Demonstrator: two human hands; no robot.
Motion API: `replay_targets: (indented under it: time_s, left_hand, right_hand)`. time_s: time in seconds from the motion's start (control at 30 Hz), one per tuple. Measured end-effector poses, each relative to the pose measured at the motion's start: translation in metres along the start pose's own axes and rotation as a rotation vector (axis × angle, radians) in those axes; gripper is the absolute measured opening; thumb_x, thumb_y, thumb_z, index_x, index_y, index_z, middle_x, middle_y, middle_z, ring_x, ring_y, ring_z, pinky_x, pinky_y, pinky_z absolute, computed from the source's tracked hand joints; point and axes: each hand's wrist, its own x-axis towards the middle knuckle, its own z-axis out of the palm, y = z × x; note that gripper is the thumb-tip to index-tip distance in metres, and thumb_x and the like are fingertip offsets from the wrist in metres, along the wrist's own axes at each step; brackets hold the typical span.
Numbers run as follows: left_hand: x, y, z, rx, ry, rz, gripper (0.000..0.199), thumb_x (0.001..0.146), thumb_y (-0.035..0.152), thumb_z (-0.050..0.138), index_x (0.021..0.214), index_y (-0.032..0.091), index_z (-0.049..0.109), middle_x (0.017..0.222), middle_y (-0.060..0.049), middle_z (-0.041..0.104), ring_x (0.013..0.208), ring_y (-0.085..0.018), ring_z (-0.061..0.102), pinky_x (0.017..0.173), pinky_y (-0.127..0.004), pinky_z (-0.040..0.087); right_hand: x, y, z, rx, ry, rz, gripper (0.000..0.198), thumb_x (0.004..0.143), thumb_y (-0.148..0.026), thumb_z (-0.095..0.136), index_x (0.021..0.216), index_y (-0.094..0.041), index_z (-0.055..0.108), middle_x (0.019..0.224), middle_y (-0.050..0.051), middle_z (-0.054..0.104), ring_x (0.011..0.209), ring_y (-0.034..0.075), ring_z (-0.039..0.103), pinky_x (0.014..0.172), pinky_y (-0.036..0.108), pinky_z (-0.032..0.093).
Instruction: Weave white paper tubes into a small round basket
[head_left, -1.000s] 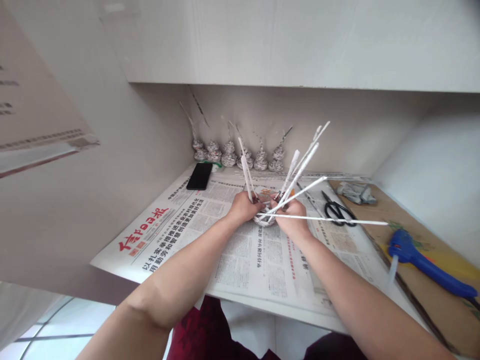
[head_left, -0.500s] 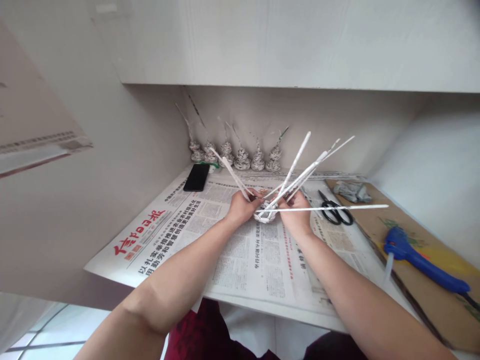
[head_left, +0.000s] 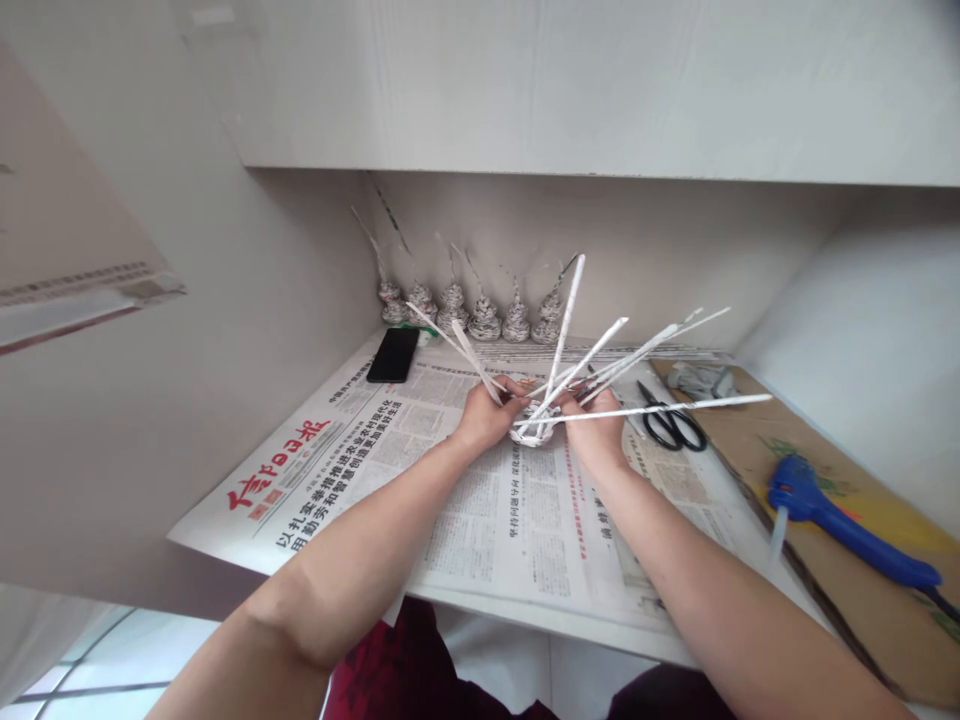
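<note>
White rolled-paper strands (head_left: 561,330) fan upward from a small woven base (head_left: 534,436), located between both hands over the newspaper (head_left: 465,530) on the counter (head_left: 525,606). Left hand (head_left: 491,413): thumb and fingers pinched closed on the base's left rim. Right hand (head_left: 595,418): fingers curled nearly closed at strands on the right side; exact fingertip contact is hidden. Step in hand, as judged: interlacing strands around the base. The next move calls for a firm left pinch while one strand is bent past its neighbour, without loosening the weave.
</note>
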Motion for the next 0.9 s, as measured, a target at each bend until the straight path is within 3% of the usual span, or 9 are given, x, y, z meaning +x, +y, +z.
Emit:
replay_targets:
  time_s: [0.2, 0.5, 0.9]
  left_hand:
    - [-0.003, 0.006, 0.0, 0.017, -0.006, -0.005, 0.007, 0.07, 0.02, 0.066, 0.072, 0.015, 0.061, 0.068, -0.001, 0.064, 0.063, -0.011, 0.057, 0.063, -0.022, 0.045]
    - [-0.002, 0.003, 0.001, 0.019, -0.019, 0.034, 0.008, 0.071, 0.022, 0.065, 0.072, 0.015, 0.061, 0.068, -0.001, 0.064, 0.061, -0.01, 0.056, 0.062, -0.022, 0.045]
    - [-0.003, 0.006, -0.002, 0.047, 0.002, 0.05, 0.005, 0.071, 0.02, 0.064, 0.071, 0.015, 0.064, 0.07, -0.001, 0.066, 0.065, -0.011, 0.059, 0.064, -0.022, 0.046]
  right_hand:
    - [0.002, 0.009, -0.001, -0.049, -0.078, 0.001, 0.031, 0.064, -0.046, 0.071, 0.077, -0.019, 0.063, 0.064, 0.001, 0.067, 0.06, 0.019, 0.064, 0.056, 0.03, 0.05]
    - [-0.001, 0.003, -0.002, -0.129, -0.085, 0.022, 0.013, 0.061, -0.032, 0.069, 0.066, -0.021, 0.065, 0.062, 0.001, 0.068, 0.06, 0.021, 0.065, 0.055, 0.03, 0.051]
    - [-0.005, -0.003, 0.003, -0.004, -0.078, 0.084, 0.017, 0.061, -0.031, 0.069, 0.072, -0.019, 0.063, 0.064, 0.001, 0.069, 0.059, 0.019, 0.065, 0.055, 0.029, 0.051]
